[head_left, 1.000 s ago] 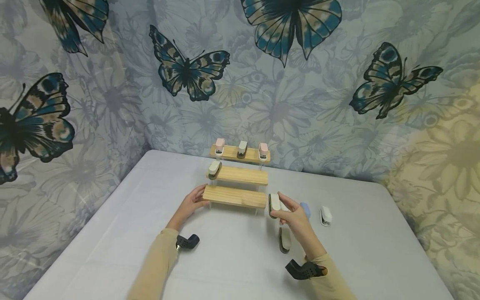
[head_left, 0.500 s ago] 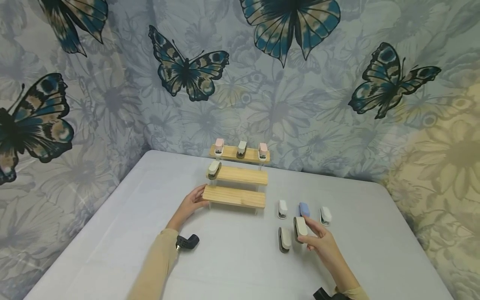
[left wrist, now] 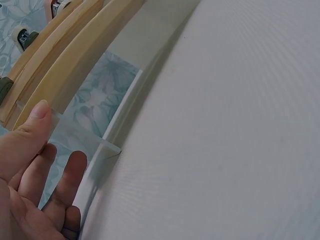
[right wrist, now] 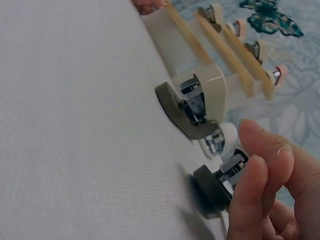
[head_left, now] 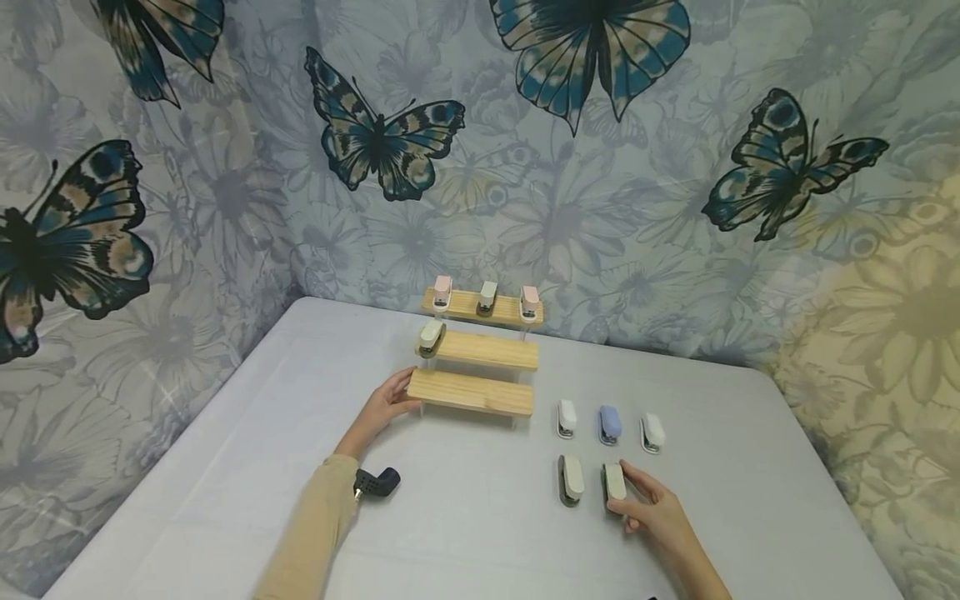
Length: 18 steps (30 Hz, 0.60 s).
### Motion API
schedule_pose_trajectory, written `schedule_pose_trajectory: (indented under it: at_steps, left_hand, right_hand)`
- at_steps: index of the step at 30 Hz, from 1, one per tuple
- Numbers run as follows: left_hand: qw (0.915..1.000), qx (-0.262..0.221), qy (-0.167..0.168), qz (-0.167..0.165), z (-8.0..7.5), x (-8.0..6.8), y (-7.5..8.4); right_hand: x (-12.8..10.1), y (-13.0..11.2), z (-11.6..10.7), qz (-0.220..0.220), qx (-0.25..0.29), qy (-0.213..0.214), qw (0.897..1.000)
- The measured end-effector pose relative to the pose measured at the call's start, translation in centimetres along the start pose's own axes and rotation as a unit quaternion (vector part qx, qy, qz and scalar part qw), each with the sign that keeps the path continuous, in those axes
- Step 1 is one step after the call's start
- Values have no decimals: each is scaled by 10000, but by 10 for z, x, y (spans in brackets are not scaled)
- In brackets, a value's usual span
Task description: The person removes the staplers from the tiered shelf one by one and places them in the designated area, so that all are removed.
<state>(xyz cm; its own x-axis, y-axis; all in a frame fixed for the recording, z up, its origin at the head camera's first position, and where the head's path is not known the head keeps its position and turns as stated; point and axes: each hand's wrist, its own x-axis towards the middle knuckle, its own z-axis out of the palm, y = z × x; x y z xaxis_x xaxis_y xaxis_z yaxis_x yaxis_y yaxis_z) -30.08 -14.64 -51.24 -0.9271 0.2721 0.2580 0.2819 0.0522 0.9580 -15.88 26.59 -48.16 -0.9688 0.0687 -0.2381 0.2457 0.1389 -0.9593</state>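
Observation:
My right hand (head_left: 660, 515) pinches a small stapler (head_left: 614, 488) with a pale green top and dark base, low over the table. In the right wrist view this stapler's dark base (right wrist: 210, 192) shows beside the fingers, which hide its top. Just left of it sits a cream stapler (head_left: 572, 481) on a dark base. My left hand (head_left: 381, 410) holds the left end of a three-tier wooden display stand (head_left: 472, 392). The left wrist view shows the thumb against the lowest board (left wrist: 82, 55) and the fingers by the clear side support (left wrist: 85, 135).
Behind the right hand stand a white stapler (head_left: 566, 418), a blue stapler (head_left: 610, 424) and another white stapler (head_left: 652, 433). The top tier bears two pink staplers and a pale green one (head_left: 487, 297). A cream stapler (head_left: 431, 337) sits at the middle tier's left end.
My right hand has carried the pale green stapler from beside the lowest board rightward and toward me, lowering it to the right of the cream stapler. The left hand has stayed at the stand.

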Motion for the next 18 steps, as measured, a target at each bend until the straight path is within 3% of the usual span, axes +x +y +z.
schedule_pose_trajectory:
  at_steps: [10,18]
  left_hand:
    - [9999,-44,-2,-125,3,0,2]
    - [9998,45,21,-168,1,-1,3]
  right_hand:
    - [-5,2,-13,-94,-403,-299,9987]
    - [-4,6,-14,-79,-202,-375,9991]
